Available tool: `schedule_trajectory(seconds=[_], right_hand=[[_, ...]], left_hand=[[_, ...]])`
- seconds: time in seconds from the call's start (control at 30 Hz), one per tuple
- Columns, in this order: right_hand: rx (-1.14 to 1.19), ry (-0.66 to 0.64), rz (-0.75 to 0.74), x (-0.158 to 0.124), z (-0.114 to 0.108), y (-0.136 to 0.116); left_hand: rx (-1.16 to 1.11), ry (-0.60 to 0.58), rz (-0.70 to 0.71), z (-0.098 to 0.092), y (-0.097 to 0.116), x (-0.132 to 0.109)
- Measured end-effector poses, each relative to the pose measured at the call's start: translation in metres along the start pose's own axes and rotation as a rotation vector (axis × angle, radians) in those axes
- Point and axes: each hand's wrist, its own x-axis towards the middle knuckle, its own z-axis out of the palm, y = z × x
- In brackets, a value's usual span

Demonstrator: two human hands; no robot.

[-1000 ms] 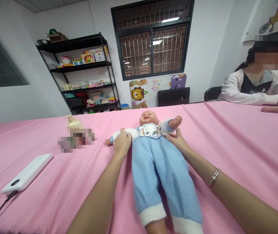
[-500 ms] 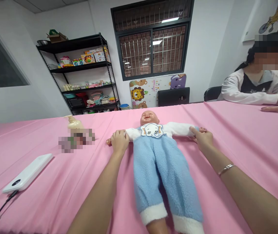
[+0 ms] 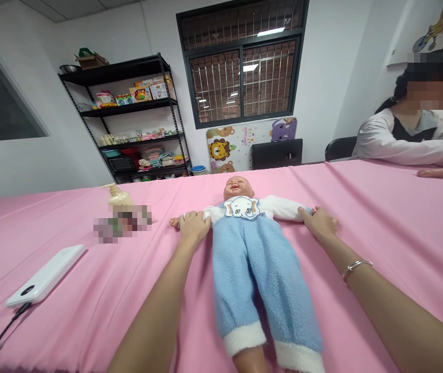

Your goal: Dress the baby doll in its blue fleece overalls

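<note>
A baby doll (image 3: 254,259) in a blue fleece suit with white sleeves lies on its back on the pink table cover (image 3: 380,228), head pointing away from me. Both its arms are spread flat to the sides. My left hand (image 3: 192,228) is closed over the doll's arm on the left, near the wrist. My right hand (image 3: 320,223) grips the end of the doll's other arm, pressing it against the cloth. A thin bracelet (image 3: 352,267) sits on my right wrist.
A cream pump bottle (image 3: 117,197) stands left of the doll, beside a blurred patch. A white power bank (image 3: 45,282) with a cable lies at the near left. Another person (image 3: 415,134) sits at the far right. A black shelf rack (image 3: 136,114) stands behind.
My right hand has moved out from the doll's armpit to the end of its arm, laying that raised arm flat on the cloth. My left hand has barely shifted.
</note>
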Motion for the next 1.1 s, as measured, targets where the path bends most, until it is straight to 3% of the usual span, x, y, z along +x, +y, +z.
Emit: schedule_trajectory(seconds=[0.1,0.2,0.27,0.33,0.4,0.53,0.63,0.73,0.8,0.9,0.97,1.1], right_hand=[[-0.054,0.123,-0.017,-0.012,-0.007,-0.011],[-0.001,0.248,-0.364,-0.029,-0.015,-0.033],[0.119,0.114,-0.576,-0.039,-0.018,-0.048],[0.240,-0.116,-0.662,-0.047,-0.019,-0.060],[0.297,-0.256,-0.675,-0.051,-0.020,-0.065],[0.314,-0.343,-0.584,-0.052,-0.024,-0.062],[0.445,-0.603,-0.481,-0.052,-0.028,-0.060],[0.553,-0.864,-0.373,-0.054,-0.037,-0.062],[0.589,-0.953,-0.366,-0.055,-0.046,-0.065],[0.676,-1.092,-0.452,-0.054,-0.058,-0.066],[0.764,-1.078,-0.449,-0.051,-0.058,-0.063],[0.632,-0.777,-0.393,-0.045,-0.036,-0.053]], left_hand=[[0.029,-0.057,0.059,-0.004,-0.005,0.002],[-0.003,-0.125,0.166,-0.004,-0.018,0.003],[-0.019,-0.069,0.221,-0.001,-0.027,0.001],[-0.010,0.020,0.250,0.004,-0.033,0.000],[0.012,0.082,0.259,0.008,-0.036,-0.001],[0.051,0.153,0.209,0.009,-0.036,0.000],[0.009,0.184,0.178,0.004,-0.033,-0.003],[-0.190,0.215,0.216,-0.006,-0.022,-0.010],[-0.433,0.133,0.268,-0.013,-0.011,-0.015],[-0.752,-0.111,0.317,-0.018,0.004,-0.020],[-0.845,-0.193,0.311,-0.017,0.007,-0.021],[-0.895,-0.252,0.325,-0.008,0.001,-0.018]])
